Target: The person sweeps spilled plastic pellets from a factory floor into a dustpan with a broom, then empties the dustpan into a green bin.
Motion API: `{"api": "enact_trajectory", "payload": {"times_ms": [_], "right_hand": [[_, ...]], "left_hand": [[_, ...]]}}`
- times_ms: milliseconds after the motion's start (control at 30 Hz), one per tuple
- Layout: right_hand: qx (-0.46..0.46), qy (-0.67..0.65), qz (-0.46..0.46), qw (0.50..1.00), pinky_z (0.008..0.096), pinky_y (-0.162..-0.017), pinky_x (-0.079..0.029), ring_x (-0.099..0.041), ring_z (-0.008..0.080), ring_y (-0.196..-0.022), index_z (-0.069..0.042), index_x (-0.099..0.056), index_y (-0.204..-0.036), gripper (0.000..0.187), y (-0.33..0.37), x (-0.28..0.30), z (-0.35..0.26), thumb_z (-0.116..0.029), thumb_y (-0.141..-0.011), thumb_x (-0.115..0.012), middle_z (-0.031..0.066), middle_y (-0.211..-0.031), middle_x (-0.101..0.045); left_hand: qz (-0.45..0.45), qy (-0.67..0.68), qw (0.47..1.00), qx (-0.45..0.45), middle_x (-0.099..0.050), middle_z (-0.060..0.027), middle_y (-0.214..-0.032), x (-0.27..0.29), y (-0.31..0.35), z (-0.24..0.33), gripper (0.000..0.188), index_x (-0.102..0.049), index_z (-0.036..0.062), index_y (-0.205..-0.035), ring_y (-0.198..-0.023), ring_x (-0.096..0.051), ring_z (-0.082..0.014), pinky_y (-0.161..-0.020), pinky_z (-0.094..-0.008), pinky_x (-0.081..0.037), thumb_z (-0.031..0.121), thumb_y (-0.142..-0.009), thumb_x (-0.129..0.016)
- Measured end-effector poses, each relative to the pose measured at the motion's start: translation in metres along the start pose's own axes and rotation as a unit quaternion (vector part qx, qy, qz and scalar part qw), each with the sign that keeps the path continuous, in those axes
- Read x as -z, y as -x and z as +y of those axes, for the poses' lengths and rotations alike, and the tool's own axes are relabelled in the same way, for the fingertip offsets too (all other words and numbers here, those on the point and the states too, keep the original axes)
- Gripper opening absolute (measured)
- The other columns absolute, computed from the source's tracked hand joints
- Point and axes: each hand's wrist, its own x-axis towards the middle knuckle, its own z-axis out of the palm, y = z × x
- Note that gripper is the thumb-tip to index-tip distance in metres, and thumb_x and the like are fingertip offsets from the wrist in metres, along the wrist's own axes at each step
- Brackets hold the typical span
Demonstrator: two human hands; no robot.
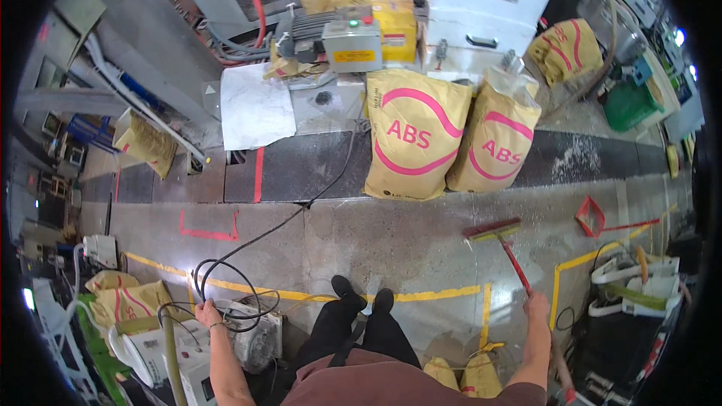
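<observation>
My right hand (536, 305) is closed round the red handle of a push broom (514, 263). The broom's wide bristled head rests on the concrete floor ahead of my feet, on the right. At the lower left, my left hand (206, 314) is closed on loops of a black cable (259, 236). From these loops the cable runs up and to the right across the floor, toward the two upright tan paper sacks (416, 134) with pink curves. Pale scraps lie scattered on the floor around the broom head.
A red long-handled dustpan (592, 216) lies to the right. A grey control box (352, 45) with buttons stands at the back. White machines flank me, one on the left (143, 349) and one on the right (632, 286). Yellow tape (421, 295) marks the floor.
</observation>
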Motion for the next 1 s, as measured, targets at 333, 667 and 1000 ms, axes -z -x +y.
{"api": "enact_trajectory", "payload": {"times_ms": [333,667,1000], "right_hand": [[0.079,-0.156,-0.019,0.985,0.0427,-0.071,-0.047,-0.059,0.0356,-0.082,-0.023,-0.055,-0.113,0.036,0.128,0.008,-0.032,-0.017,-0.079,-0.047,0.0208,-0.087,-0.060],[0.222,-0.166,-0.103,0.955,0.0447,-0.066,-0.046,-0.058,0.0368,-0.075,-0.031,-0.048,-0.119,0.034,0.211,0.040,-0.308,-0.028,-0.085,-0.045,0.0192,-0.081,-0.060],[0.304,-0.235,0.047,0.922,0.0472,-0.071,-0.045,-0.055,0.0408,-0.082,-0.027,-0.050,-0.116,0.032,0.102,0.117,-0.684,-0.026,-0.085,-0.046,0.0219,-0.089,-0.058]], "left_hand": [[0.045,-0.016,0.998,0.047,-0.047,-0.0053,-0.057,-0.007,-0.025,-0.024,0.019,-0.044,0.0013,-0.061,-0.052,-0.041,-0.0134,-0.051,-0.0268,-0.036,0.014,-0.061,-0.058],[-0.003,0.221,0.973,0.064,-0.039,0.0032,-0.059,-0.079,-0.153,0.001,0.020,-0.040,0.0075,-0.062,-0.054,-0.035,-0.0057,-0.049,-0.0207,-0.029,0.003,-0.069,-0.058],[-0.098,0.286,0.952,0.050,-0.045,0.0002,-0.063,-0.041,-0.224,0.061,0.009,-0.045,0.0055,-0.082,-0.050,-0.040,-0.0061,-0.047,-0.0189,-0.033,0.010,-0.077,-0.051]]}}
